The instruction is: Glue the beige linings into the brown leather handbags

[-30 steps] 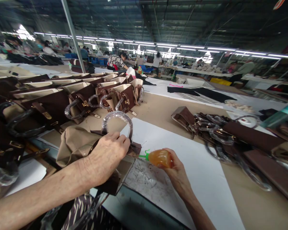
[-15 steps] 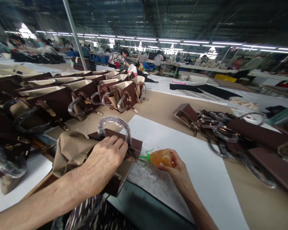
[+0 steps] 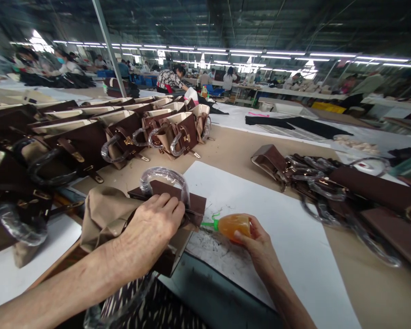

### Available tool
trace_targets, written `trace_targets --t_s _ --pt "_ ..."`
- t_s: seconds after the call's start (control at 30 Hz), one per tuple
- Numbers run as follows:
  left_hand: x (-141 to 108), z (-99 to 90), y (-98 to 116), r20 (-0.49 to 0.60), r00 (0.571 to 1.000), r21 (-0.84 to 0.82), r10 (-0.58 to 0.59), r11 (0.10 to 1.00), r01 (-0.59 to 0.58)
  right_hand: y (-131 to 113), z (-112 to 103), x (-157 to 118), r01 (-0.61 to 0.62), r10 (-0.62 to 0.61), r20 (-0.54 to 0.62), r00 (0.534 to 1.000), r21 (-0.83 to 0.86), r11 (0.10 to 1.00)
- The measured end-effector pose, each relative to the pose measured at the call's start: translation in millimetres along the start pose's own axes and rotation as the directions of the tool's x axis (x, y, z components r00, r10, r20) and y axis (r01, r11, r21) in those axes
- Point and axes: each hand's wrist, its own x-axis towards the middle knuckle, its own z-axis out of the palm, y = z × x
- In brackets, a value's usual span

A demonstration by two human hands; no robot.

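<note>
My left hand (image 3: 159, 219) is closed on a dark brown handbag (image 3: 195, 205) at the table's near edge. One bag handle (image 3: 164, 172), wrapped in clear plastic, arches up behind my knuckles. Tan lining cloth (image 3: 104, 214) bulges out on the bag's left side. My right hand (image 3: 258, 235) is wrapped round a squeeze bottle (image 3: 231, 226) of amber liquid, tipped on its side. Its green nozzle (image 3: 208, 224) points left at the bag's edge; whether the tip touches is hard to tell. My left fingertips are hidden behind the bag.
Rows of brown handbags (image 3: 123, 128) stand at the left. More bags and flaps (image 3: 373, 192) lie heaped at the right. A white sheet (image 3: 284, 246) with dark smears covers the table in front of me. Black strips (image 3: 291, 124) lie farther back. A person (image 3: 169, 81) bends over a table beyond.
The view has shifted slightly. Both hands keep their hold on the handbag and the squeeze bottle, and the nozzle stays close to the bag's edge.
</note>
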Motion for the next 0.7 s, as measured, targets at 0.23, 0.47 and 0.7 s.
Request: trace_targets --t_s 0.23,0.47,0.7 --pt "-1.2 4.4 -2.4 -0.009 1.0 0.021 0.014 1.0 -0.014 -1.4 -0.7 -4.2 -0.027 0.027 0.029 0.999 0.0 1.0" --pt "-2.2 9.2 -4.0 -0.026 0.998 0.034 0.051 0.998 -0.05 -2.6 -1.3 -16.7 -0.054 0.053 0.081 0.995 0.007 0.999" --pt "-5.0 10.4 -3.1 -0.036 0.998 0.051 0.055 0.997 -0.053 -8.5 5.1 -32.4 -0.104 0.103 0.106 0.989 0.004 0.995"
